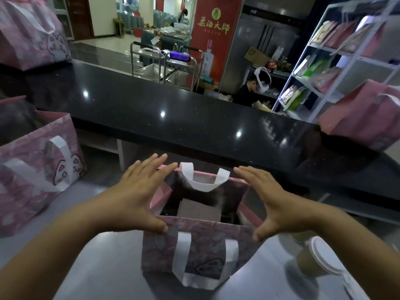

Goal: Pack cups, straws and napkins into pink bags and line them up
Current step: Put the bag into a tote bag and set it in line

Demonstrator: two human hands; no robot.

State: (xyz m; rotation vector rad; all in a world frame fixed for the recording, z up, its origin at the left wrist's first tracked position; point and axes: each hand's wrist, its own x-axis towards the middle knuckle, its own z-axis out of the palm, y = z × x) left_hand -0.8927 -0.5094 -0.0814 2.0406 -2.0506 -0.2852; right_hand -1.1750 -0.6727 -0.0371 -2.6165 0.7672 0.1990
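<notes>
Squarely between left-hand fingers [148, 167] and right-hand fingers [253, 174], pink bag [201, 245].

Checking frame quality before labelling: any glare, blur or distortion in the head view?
Head view: bright glare spots on the black counter; fisheye bends the shelf; the lidded cup at lower right is blurred; the pink bag is dark inside.

A long, glossy black tabletop [173, 109] runs across the middle of the room, with ceiling lights mirrored in it as bright spots. Beyond it stand two steel trolleys [164, 66] and a tall red banner [213, 37] with gold lettering. At the far right is a white metal shelf rack [346, 55], and a person [249, 92] in black sits low beside it. At the far left are a brown door [80, 16] and a pale, shiny floor [104, 42].
</notes>
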